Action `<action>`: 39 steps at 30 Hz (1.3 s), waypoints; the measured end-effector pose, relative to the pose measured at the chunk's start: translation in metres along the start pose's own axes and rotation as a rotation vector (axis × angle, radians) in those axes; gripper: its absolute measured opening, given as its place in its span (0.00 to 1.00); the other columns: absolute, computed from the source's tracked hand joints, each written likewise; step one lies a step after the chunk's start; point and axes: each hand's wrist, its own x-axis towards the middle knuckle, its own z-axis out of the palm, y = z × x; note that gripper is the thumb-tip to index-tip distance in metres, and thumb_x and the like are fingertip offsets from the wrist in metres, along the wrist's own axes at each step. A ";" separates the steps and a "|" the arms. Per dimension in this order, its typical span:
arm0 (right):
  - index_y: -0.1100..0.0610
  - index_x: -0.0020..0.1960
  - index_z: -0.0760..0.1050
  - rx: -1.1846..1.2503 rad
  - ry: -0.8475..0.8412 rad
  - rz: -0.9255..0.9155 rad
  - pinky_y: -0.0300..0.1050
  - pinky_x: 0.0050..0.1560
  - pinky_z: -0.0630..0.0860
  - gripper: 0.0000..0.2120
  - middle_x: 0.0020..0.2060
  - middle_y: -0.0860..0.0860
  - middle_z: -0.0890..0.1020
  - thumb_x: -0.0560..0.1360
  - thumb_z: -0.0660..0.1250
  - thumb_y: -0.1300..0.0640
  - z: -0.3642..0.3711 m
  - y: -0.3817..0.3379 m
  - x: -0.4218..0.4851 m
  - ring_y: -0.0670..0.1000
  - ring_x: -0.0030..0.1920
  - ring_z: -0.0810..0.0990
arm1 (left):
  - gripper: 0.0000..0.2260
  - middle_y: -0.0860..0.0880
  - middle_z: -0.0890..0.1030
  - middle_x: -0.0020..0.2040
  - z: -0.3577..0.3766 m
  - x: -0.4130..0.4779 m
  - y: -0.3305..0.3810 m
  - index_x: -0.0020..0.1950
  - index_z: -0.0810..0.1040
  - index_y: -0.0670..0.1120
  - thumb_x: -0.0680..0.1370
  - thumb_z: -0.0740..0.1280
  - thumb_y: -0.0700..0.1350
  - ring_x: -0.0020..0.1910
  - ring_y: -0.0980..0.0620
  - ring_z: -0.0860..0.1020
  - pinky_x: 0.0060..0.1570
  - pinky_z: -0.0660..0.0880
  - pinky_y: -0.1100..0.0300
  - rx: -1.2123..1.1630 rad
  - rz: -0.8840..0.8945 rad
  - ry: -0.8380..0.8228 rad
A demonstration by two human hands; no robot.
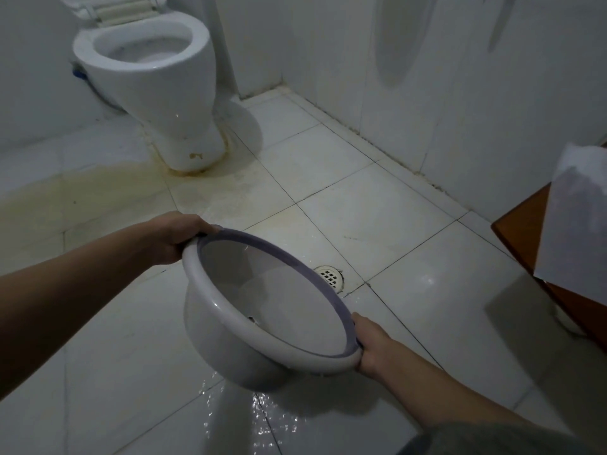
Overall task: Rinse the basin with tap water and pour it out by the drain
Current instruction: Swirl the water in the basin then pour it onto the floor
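Observation:
A round white plastic basin with a purple-grey rim hangs above the tiled floor, tilted so its mouth faces away and to the right. My left hand grips its far left rim. My right hand grips the near right rim. A little water shows low inside the basin. The floor drain, a round white grate, sits just beyond the basin's right edge, partly hidden by the rim. Wet streaks glisten on the tiles under the basin.
A white toilet with its seat up stands at the back left, with yellow stains on the floor around its base. White tiled walls run along the right. A brown wooden edge with white paper on it juts in at the right.

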 end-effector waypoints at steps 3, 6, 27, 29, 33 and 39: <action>0.63 0.62 0.77 0.003 -0.027 0.017 0.54 0.51 0.77 0.18 0.58 0.62 0.81 0.82 0.57 0.51 0.001 -0.001 -0.004 0.60 0.47 0.80 | 0.09 0.38 0.80 0.50 -0.002 0.003 0.007 0.54 0.77 0.36 0.76 0.67 0.37 0.41 0.41 0.78 0.33 0.77 0.49 0.026 -0.001 0.005; 0.63 0.56 0.79 0.006 -0.028 0.019 0.52 0.45 0.77 0.15 0.48 0.61 0.82 0.82 0.58 0.54 0.003 -0.002 -0.004 0.59 0.43 0.79 | 0.15 0.36 0.79 0.57 -0.003 0.005 0.014 0.61 0.76 0.36 0.75 0.69 0.38 0.46 0.39 0.79 0.37 0.77 0.47 0.064 -0.009 0.010; 0.61 0.43 0.78 -0.019 -0.067 0.010 0.53 0.44 0.74 0.20 0.26 0.57 0.84 0.84 0.53 0.53 0.014 -0.013 -0.034 0.57 0.40 0.78 | 0.09 0.42 0.77 0.43 0.006 -0.007 0.052 0.59 0.75 0.39 0.81 0.61 0.40 0.38 0.46 0.75 0.30 0.78 0.55 0.022 0.017 -0.102; 0.61 0.43 0.78 -0.023 -0.067 0.013 0.53 0.44 0.74 0.19 0.26 0.56 0.84 0.84 0.54 0.54 0.016 -0.013 -0.036 0.57 0.40 0.78 | 0.08 0.42 0.77 0.43 0.008 -0.008 0.054 0.55 0.76 0.39 0.82 0.59 0.41 0.38 0.46 0.75 0.29 0.79 0.57 0.018 0.025 -0.116; 0.61 0.44 0.77 -0.015 -0.063 0.022 0.56 0.47 0.75 0.20 0.26 0.57 0.84 0.84 0.53 0.53 0.018 -0.013 -0.033 0.57 0.40 0.78 | 0.09 0.42 0.77 0.43 0.007 -0.007 0.056 0.53 0.77 0.40 0.82 0.59 0.41 0.38 0.46 0.75 0.36 0.74 0.54 0.013 0.026 -0.111; 0.62 0.45 0.78 -0.047 -0.048 0.024 0.51 0.42 0.77 0.21 0.27 0.57 0.85 0.84 0.52 0.53 0.019 -0.013 -0.030 0.56 0.41 0.80 | 0.14 0.42 0.77 0.45 0.007 -0.004 0.061 0.65 0.74 0.38 0.81 0.60 0.41 0.39 0.45 0.75 0.36 0.75 0.53 0.007 0.030 -0.085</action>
